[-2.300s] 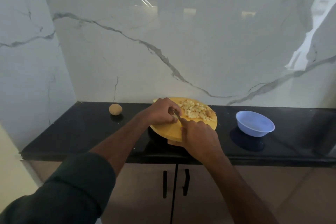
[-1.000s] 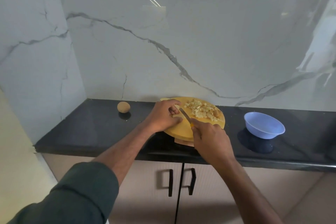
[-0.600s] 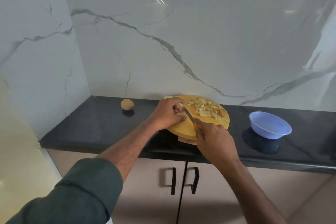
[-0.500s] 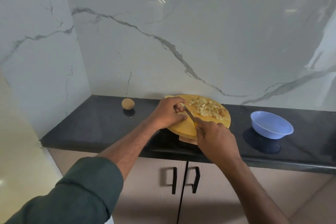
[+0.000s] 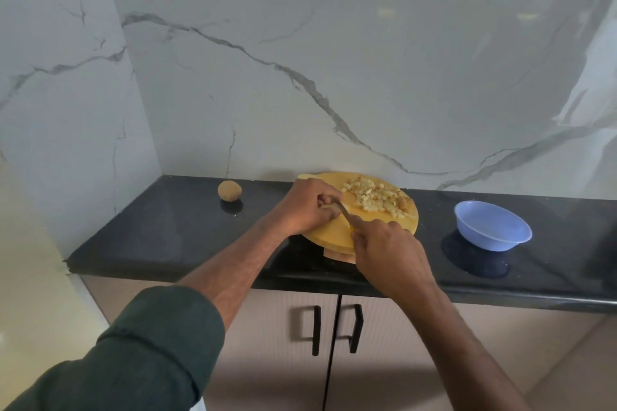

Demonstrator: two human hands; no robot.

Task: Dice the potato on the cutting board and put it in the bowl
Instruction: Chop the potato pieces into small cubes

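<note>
Left hand [image 5: 305, 207] is curling its fingers down over a pale potato piece [image 5: 329, 207] on the board [image 5: 334, 232], right hand [image 5: 389, 252] is wrapping tight around the knife [image 5: 344, 210], blade touching the piece. Dice [image 5: 377, 198] are piling at the board's far side. Bowl [image 5: 492, 230] is sitting well apart, right. Whole potato [image 5: 229, 191] is sitting left.

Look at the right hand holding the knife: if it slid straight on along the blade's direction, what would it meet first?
Probably the left hand, which pinches a pale potato piece at the tip of the knife; depth is unclear.
</note>
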